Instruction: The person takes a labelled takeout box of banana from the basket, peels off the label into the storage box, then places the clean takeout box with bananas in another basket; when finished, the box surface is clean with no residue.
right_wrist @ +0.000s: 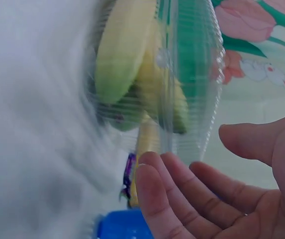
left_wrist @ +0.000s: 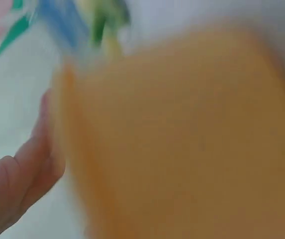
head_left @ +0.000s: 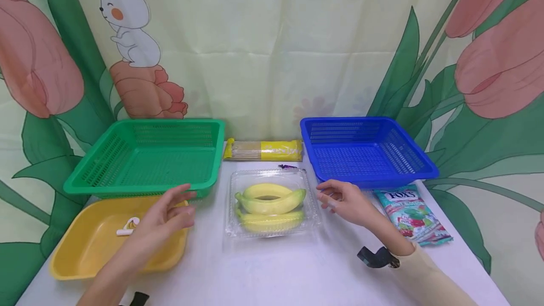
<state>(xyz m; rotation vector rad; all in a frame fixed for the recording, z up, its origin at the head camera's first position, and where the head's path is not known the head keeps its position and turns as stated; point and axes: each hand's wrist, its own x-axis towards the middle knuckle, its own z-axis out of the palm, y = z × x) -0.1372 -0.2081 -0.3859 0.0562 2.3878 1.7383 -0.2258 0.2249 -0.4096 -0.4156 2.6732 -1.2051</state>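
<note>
A clear plastic box point(head_left: 231, 228) stands mid-table with its lid down, and several bananas point(head_left: 272, 204) lie inside it. My right hand point(head_left: 346, 202) is just right of the box, fingers loosely bent and holding nothing. In the right wrist view its fingers point(right_wrist: 172, 196) spread close to the box's side, with the thumb apart. Over the right side of a yellow basin point(head_left: 76, 254) my left hand point(head_left: 163, 218) hovers, loosely bent and without anything in it. The basin blurs across most of the left wrist view. In it lies a small white piece with a banana design point(head_left: 131, 224).
A green basket point(head_left: 140, 191) stands behind the basin, and a blue basket point(head_left: 374, 181) at the back right. Between them lie a yellow noodle pack point(head_left: 263, 150) and a small purple-wrapped sweet point(head_left: 287, 166). A FOX'S candy bag point(head_left: 414, 216) is by my right forearm.
</note>
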